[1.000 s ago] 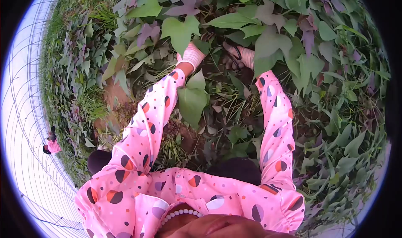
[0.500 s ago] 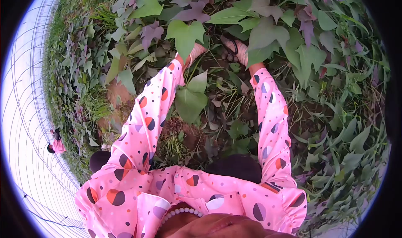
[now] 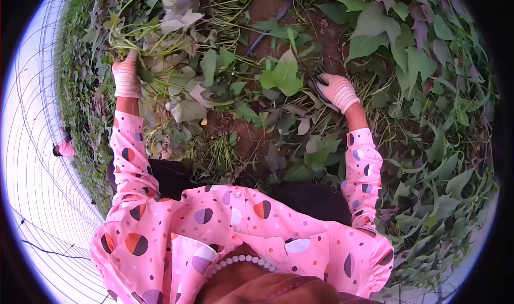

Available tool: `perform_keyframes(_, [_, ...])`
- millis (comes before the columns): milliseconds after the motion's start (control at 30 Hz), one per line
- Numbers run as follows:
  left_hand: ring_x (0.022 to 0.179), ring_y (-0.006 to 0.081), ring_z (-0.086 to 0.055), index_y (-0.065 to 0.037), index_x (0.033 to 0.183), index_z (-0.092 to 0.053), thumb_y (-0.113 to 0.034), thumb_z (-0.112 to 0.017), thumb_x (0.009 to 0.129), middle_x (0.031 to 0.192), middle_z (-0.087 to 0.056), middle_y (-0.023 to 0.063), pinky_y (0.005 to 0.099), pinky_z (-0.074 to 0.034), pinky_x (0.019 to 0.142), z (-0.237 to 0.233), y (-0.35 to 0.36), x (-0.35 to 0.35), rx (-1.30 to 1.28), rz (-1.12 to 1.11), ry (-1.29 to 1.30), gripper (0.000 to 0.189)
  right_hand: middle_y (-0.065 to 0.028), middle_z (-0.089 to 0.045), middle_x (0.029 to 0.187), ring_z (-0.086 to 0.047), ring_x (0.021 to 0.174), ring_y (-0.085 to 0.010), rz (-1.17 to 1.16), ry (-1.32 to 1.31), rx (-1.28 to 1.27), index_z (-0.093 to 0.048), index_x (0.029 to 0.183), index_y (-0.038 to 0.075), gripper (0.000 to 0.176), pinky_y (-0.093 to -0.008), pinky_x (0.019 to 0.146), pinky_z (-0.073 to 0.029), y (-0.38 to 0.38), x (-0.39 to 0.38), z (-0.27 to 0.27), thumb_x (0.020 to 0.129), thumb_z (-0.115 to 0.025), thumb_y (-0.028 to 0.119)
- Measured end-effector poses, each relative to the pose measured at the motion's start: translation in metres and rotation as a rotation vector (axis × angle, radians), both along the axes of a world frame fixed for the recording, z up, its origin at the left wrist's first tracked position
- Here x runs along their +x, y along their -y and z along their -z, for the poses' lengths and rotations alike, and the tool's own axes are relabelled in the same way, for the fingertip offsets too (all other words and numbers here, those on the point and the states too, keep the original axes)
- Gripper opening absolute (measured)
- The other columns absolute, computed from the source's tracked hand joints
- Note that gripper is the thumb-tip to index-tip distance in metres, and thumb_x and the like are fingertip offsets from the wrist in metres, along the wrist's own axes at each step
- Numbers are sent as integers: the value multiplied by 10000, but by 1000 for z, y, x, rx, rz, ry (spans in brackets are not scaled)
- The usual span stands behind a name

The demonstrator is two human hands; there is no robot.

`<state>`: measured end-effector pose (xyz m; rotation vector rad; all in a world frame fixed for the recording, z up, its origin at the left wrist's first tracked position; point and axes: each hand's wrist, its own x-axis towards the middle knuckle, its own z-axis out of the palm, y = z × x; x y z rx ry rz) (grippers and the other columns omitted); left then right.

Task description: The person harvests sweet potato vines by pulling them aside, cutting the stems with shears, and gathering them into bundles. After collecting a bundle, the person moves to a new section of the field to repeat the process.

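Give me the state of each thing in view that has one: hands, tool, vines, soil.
Left hand: gloved, fingers closed on vine stems.
Vine bunch: gripped, leaves spread; cut free or rooted, cannot tell.
Right hand: gloved, closed on the tool.
Dark tool: held, low among stems; open or shut, cannot tell.
Soil: bare in patches.

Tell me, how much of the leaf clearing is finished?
Some looks done: brown soil shows in the middle, with stems beside it. Right now, the left hand holds a leafy bunch, and the right hand grips a dark tool. Plenty seems left: thick leaves cover the ground on the right.
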<state>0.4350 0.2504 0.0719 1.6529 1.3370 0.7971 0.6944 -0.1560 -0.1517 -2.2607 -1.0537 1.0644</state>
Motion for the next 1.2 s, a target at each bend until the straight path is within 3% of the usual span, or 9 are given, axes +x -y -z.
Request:
perform_keyframes(200, [900, 185, -596, 43, 1209, -560, -212, -723, 818, 1146, -642, 92, 325, -490, 802, -99, -30, -148, 522, -391, -167, 495, -205, -658, 908, -614, 865, -394, -114, 85, -61, -673, 1036, 107, 449, -444, 791, -495, 16, -13, -17, 843, -547, 492])
perform_keyframes(300, [843, 195, -646, 34, 1103, -615, -246, -708, 853, 960, -691, 112, 318, -505, 749, -77, -22, -183, 829, 20, -382, 387, -208, -658, 916, -621, 867, -392, 50, 125, 86, -664, 1049, 91, 465, -439, 786, -496, 0, -4, -43, 840, -558, 493])
perform_keyframes(467, [698, 71, -596, 31, 1014, -614, -49, -590, 892, 801, -662, 25, 246, -476, 598, -30, 110, -79, 199, 635, -472, 148, -226, -647, 879, -607, 827, -402, -67, 146, 131, -672, 978, 37, 524, -409, 751, -489, -82, 20, -78, 845, -571, 534])
perform_keyframes(667, [620, 130, -597, 23, 1014, -645, -117, -624, 869, 738, -657, 65, 253, -492, 606, 61, 158, 39, -525, 380, 0, 203, -219, -643, 1026, -612, 965, -382, -278, 458, 330, -629, 1109, 18, 495, -423, 876, -481, -246, 84, -28, 939, -422, 434])
perform_keyframes(833, [722, 147, -621, -7, 1004, -656, -63, -624, 832, 844, -697, 66, 277, -493, 672, 117, 143, 110, -468, 194, 209, 184, -172, -670, 941, -626, 815, -293, -67, 770, 59, -611, 1124, 16, 430, -390, 699, -500, -262, 171, 62, 955, -429, 367])
perform_keyframes(933, [763, 210, -650, -44, 961, -681, -78, -566, 839, 875, -705, 101, 303, -482, 697, 178, 121, 114, -194, 296, 32, 171, -155, -667, 886, -595, 719, -254, 25, 694, 58, -619, 1098, 19, 442, -358, 630, -473, -240, 184, 84, 944, -455, 400])
perform_keyframes(1000, [788, 307, -649, -30, 973, -670, -136, -534, 846, 864, -690, 163, 337, -488, 714, 220, 100, 104, 745, 634, -1072, 214, -144, -665, 849, -575, 655, -228, 121, 556, 151, -625, 1081, 21, 452, -336, 584, -454, -224, 183, 75, 936, -473, 421])
perform_keyframes(1100, [809, 357, -642, -8, 984, -646, -169, -528, 834, 858, -669, 211, 368, -490, 736, 218, 109, 118, 46, 287, -598, 250, -127, -662, 793, -544, 559, -188, 332, -61, 395, -633, 1055, 24, 469, -304, 515, -427, -181, 154, 41, 925, -499, 454])
perform_keyframes(1200, [804, 380, -639, 7, 974, -631, -237, -547, 810, 844, -657, 237, 387, -492, 740, 261, 83, 116, 96, 274, -561, 306, -110, -659, 738, -513, 463, -149, 281, -737, 282, -641, 1029, 27, 488, -271, 446, -399, -144, 112, -21, 914, -526, 487])
